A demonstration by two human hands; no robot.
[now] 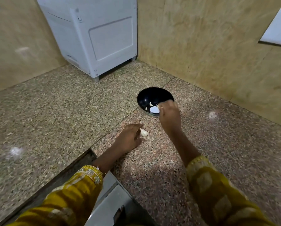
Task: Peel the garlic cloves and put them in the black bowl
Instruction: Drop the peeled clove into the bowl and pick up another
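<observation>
Reaching over the near rim of the black bowl [148, 97], the right hand [169, 118] has its fingers [161, 108] bunched together, apparently pinched on a peeled clove [157, 105]. Only a pale tip shows.

- Bowl contents: two small loose cloves [151, 103] on the bottom, plus a bright oval patch, likely glare.
- Near side of the bowl: left hand [130, 139] on the tabletop [71, 111]. Its curled fingertips touch the unpeeled garlic [143, 132]; cannot tell whether they grip it or only rest against it.
- Far side of the bowl: white appliance [94, 35] against the wall.

Risks, as judged:
- The hand sits on the bowl's near edge, not over its middle. Release here and the clove may strike the rim and skip out onto the speckled stone, where a pale clove is hard to spot.
- The heel of the hand hangs close to the rim. Downward pressure could tip or skid the bowl, since nothing steadies it.
- The unpeeled garlic is rounded; if the left hand lifts carelessly it may roll away from the bowl.
- Skin stuck to the pinched clove would go in with it.
</observation>
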